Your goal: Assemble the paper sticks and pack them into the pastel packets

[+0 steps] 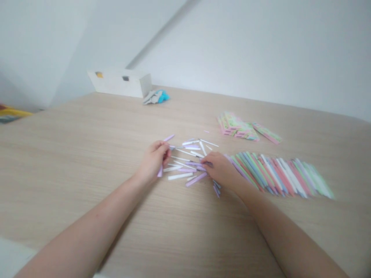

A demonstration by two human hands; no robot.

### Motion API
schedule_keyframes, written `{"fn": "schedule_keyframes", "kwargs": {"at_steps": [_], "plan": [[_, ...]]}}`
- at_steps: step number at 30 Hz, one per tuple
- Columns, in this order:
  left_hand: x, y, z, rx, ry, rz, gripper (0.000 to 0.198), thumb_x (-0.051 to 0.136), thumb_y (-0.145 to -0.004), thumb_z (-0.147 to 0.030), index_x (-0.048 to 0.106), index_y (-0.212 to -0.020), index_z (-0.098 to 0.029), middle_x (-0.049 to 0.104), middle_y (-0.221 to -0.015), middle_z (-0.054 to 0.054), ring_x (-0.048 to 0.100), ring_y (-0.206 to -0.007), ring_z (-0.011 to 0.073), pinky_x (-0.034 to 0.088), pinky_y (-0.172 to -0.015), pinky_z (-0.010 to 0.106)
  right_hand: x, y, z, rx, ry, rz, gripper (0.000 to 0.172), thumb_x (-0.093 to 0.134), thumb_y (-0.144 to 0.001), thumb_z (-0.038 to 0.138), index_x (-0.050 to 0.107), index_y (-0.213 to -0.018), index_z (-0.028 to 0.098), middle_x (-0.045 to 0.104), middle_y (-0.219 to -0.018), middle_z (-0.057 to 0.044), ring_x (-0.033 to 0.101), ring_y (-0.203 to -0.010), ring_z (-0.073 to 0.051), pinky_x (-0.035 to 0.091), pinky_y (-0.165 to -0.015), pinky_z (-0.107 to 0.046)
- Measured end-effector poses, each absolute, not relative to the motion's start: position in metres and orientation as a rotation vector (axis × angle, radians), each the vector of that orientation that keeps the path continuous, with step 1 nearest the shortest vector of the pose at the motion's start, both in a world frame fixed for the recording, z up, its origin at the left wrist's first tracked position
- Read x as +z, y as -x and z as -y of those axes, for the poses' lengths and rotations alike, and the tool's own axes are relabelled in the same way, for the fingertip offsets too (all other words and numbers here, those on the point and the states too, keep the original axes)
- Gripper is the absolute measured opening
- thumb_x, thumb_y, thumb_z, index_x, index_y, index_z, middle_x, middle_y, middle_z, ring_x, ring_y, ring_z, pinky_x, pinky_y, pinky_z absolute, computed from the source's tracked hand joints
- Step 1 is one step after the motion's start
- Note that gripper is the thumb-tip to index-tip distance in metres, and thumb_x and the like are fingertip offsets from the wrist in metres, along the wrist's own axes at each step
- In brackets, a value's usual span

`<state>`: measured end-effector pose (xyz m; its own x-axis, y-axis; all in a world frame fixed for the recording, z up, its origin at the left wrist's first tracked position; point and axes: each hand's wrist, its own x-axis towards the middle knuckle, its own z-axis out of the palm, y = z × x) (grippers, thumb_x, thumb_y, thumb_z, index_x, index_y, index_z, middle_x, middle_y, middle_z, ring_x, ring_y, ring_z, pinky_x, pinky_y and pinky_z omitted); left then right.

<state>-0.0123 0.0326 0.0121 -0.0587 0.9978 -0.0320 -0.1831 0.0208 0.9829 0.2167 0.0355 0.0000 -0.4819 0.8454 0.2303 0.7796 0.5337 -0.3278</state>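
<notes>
A loose pile of slim white and purple pen-like pieces lies on the table between my hands, some with thin dark tips. My left hand is at the pile's left side, fingers closed around a purple pen piece whose ends stick out above and below. At the right side of the pile, my right hand reaches down with its fingers pinched at a purple piece. Blur hides whether that piece is lifted. Several small dark purple pieces lie just below my right hand.
Right of my right hand lies a slanted row of pens in several colours. Behind it are stacked green-and-pink packets and a single packet. A white box and grey-and-blue gloves rest at the back left, near the wall.
</notes>
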Motion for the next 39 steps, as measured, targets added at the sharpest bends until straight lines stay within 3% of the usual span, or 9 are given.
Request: {"fn": "schedule_keyframes", "kwargs": {"at_steps": [5, 12, 22, 30, 39], "plan": [[0.009, 0.012, -0.033, 1.305, -1.009, -1.108, 0.010, 0.054, -0.074, -0.023, 0.048, -0.069, -0.017, 0.050, -0.052, -0.005, 0.032, -0.030, 0.0037, 0.020, -0.029, 0.016, 0.002, -0.225, -0.039, 0.275, 1.400, 2.380, 0.020, 0.054, -0.081, 0.014, 0.070, -0.093, 0.016, 0.068, -0.094, -0.008, 0.058, -0.091, -0.019, 0.041, -0.085, -0.029], [0.012, 0.011, -0.031, 1.312, -1.002, -1.112, 0.010, 0.054, -0.075, -0.021, 0.048, -0.069, -0.017, 0.051, -0.053, -0.004, 0.032, -0.030, 0.0029, 0.020, -0.029, 0.015, 0.015, -0.224, -0.031, 0.388, 1.403, 2.436, 0.014, 0.059, -0.074, 0.016, 0.071, -0.079, 0.020, 0.069, -0.077, -0.002, 0.060, -0.072, -0.016, 0.041, -0.066, -0.025], [0.012, 0.013, -0.032, 1.326, -0.979, -1.108, 0.010, 0.054, -0.074, -0.021, 0.049, -0.068, -0.017, 0.051, -0.053, -0.004, 0.033, -0.029, 0.0030, 0.020, -0.028, 0.016, 0.008, -0.227, -0.034, 0.238, 1.493, 2.483, 0.027, 0.051, -0.077, 0.011, 0.069, -0.096, 0.017, 0.069, -0.095, -0.008, 0.060, -0.090, -0.020, 0.041, -0.079, -0.027], [0.014, 0.015, -0.031, 1.344, -0.955, -1.092, 0.010, 0.054, -0.075, -0.021, 0.048, -0.069, -0.016, 0.052, -0.055, -0.004, 0.033, -0.031, 0.0034, 0.023, -0.029, 0.015, 0.023, -0.226, -0.029, 0.270, 1.575, 2.422, 0.018, 0.053, -0.073, 0.010, 0.068, -0.077, 0.019, 0.068, -0.076, -0.004, 0.059, -0.070, -0.017, 0.040, -0.065, -0.024], [0.021, 0.015, -0.031, 1.382, -0.932, -1.083, 0.009, 0.053, -0.076, -0.019, 0.047, -0.069, -0.017, 0.051, -0.054, -0.004, 0.033, -0.032, 0.0040, 0.024, -0.028, 0.016, 0.008, -0.218, -0.028, 0.329, 1.372, 2.547, 0.019, 0.053, -0.074, 0.008, 0.069, -0.079, 0.017, 0.068, -0.082, -0.006, 0.060, -0.077, -0.018, 0.041, -0.071, -0.026]]}}
